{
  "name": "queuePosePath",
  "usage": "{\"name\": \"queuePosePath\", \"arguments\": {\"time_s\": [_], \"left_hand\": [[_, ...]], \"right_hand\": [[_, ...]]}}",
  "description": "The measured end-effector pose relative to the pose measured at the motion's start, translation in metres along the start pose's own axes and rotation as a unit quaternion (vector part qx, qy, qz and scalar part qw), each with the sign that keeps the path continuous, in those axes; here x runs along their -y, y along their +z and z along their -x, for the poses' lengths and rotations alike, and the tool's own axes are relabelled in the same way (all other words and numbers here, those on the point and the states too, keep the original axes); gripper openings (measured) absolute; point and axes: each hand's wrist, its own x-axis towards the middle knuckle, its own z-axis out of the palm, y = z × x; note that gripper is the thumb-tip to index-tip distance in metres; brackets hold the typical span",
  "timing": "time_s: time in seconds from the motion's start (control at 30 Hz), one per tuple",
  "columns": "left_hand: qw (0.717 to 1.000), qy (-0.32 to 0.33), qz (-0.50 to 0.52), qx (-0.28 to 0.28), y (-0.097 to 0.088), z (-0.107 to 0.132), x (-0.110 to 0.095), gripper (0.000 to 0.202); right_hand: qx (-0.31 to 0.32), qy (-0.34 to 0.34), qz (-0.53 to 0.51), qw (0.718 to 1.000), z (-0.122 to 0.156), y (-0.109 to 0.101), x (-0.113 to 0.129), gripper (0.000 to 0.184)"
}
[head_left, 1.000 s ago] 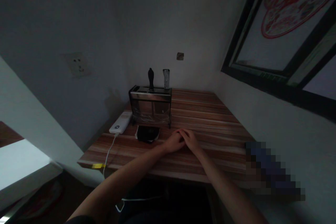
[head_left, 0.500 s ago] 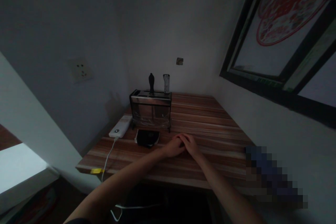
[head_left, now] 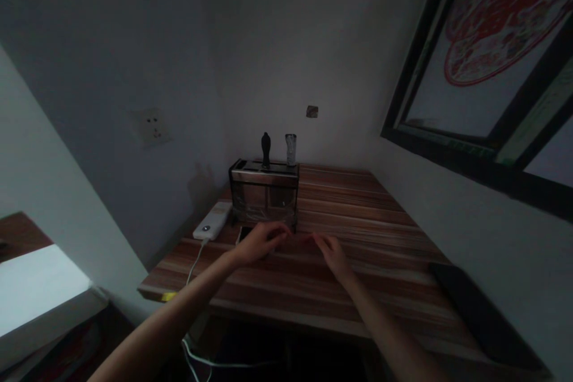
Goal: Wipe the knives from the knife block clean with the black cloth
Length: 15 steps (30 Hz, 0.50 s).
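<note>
The room is dim. My left hand reaches forward over the wooden table, its fingers curled above a small black flat object that it mostly hides. Whether the fingers grip that object is unclear. My right hand lies beside it to the right, fingers stretched out low over the table with nothing in them. Just behind both hands stands a metal knife holder with a black handle and a silvery handle sticking up from it.
A white power bank with a white cable lies left of the holder. A dark flat slab rests at the table's right front, by the wall. A wall socket is at left, a framed window at upper right.
My hands, joined together on the table before, have parted. The left hand has moved forward and left over the black object; the right hand has stayed roughly in place.
</note>
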Motion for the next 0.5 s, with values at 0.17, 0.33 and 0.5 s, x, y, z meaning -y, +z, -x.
{"name": "queuePosePath", "arguments": {"time_s": [0.17, 0.33, 0.5], "left_hand": [[0.982, -0.038, 0.002, -0.183, -0.059, 0.01, 0.02, 0.024], [0.916, -0.032, 0.03, -0.399, -0.104, 0.01, 0.055, 0.027], [0.916, -0.056, 0.149, -0.368, -0.126, 0.0, 0.085, 0.045]], "right_hand": [[0.035, -0.003, -0.067, 0.997, -0.007, -0.002, 0.018, 0.038], [0.027, -0.018, -0.074, 0.997, -0.027, -0.011, 0.032, 0.033], [-0.011, -0.042, -0.062, 0.997, -0.064, -0.017, 0.036, 0.036]]}}
